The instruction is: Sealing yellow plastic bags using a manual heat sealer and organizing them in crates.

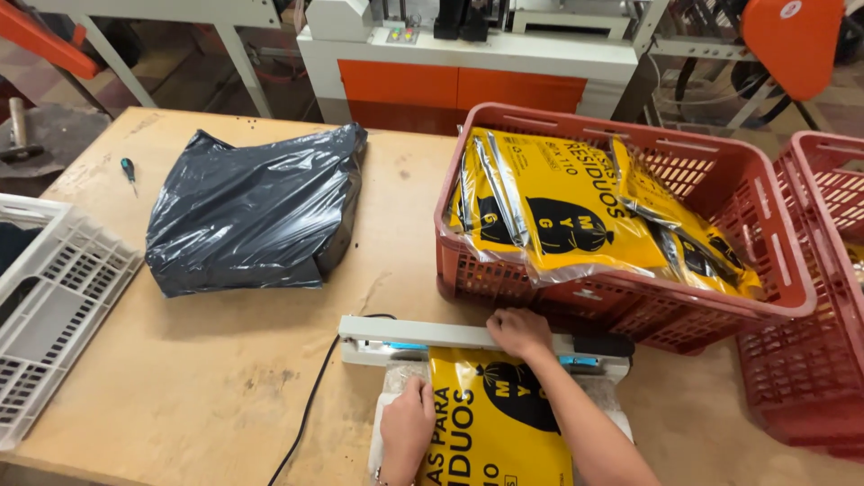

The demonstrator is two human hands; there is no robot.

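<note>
Two hands work at the near edge of the desk (225,360). The left hand (407,425) lies flat with fingers spread on a yellow packet (490,423) with a black emblem, holding it down; the right hand (519,331) presses closed over the arm of a white heat sealer (432,339), its grip bearing down on the bar rather than pinching anything. The packet's top edge is tucked under that bar, the rest lying toward the person.

Risks, judged from this: the left fingertips sit just beside the sealing line — a slip forward could bring them against the hot strip. If the packet skews under the flat palm, the seam may come out crooked or wrinkled. The black cable (310,405) trails off the near edge, where a snag could drag the sealer sideways.

Farther back, a red crate (621,306) holding more yellow packets stands just beside the sealer — a bump of the right elbow might nudge it. A dark plastic bag bundle (256,211) lies well apart to the left, with a small screwdriver (129,171) beyond it.
</note>
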